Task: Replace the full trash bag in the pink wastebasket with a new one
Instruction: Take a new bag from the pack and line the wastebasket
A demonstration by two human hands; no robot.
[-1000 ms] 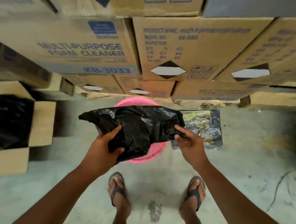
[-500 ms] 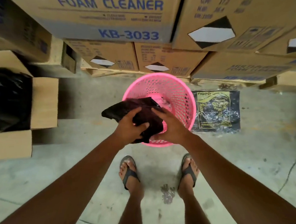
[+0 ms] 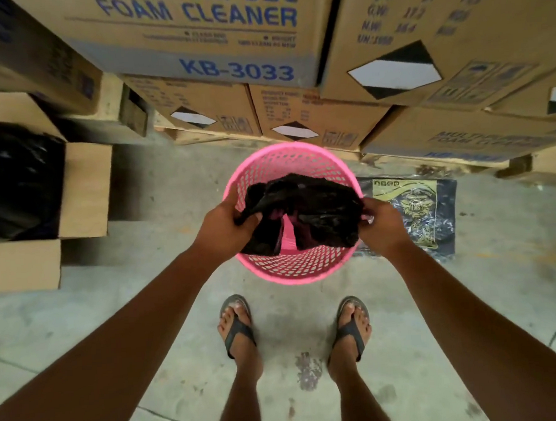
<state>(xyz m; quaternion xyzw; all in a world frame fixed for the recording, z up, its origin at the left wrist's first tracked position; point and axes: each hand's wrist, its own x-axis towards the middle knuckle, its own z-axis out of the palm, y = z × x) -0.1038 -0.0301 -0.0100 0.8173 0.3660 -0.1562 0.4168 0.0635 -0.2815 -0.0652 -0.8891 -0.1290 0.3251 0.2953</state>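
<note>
The pink mesh wastebasket (image 3: 293,268) stands upright on the concrete floor in front of my feet. A crumpled black trash bag (image 3: 315,208) hangs over its mouth, partly spread, with pink showing through a gap in its middle. My left hand (image 3: 220,225) grips the bag's left edge at the basket's left rim. At the right rim, my right hand (image 3: 380,223) pinches the bag's right edge. A full black bag (image 3: 14,181) sits in an open cardboard box at the left.
Stacked cardboard cartons (image 3: 214,38) on wooden pallets wall off the far side just behind the basket. A flat packet of bags (image 3: 413,211) lies on the floor right of the basket. The open box (image 3: 83,189) stands left. My sandalled feet (image 3: 238,330) are close to the basket.
The bag has come down from chest height onto the basket's mouth. My hands have moved apart to opposite rims, spreading the bag wider than half a second ago.
</note>
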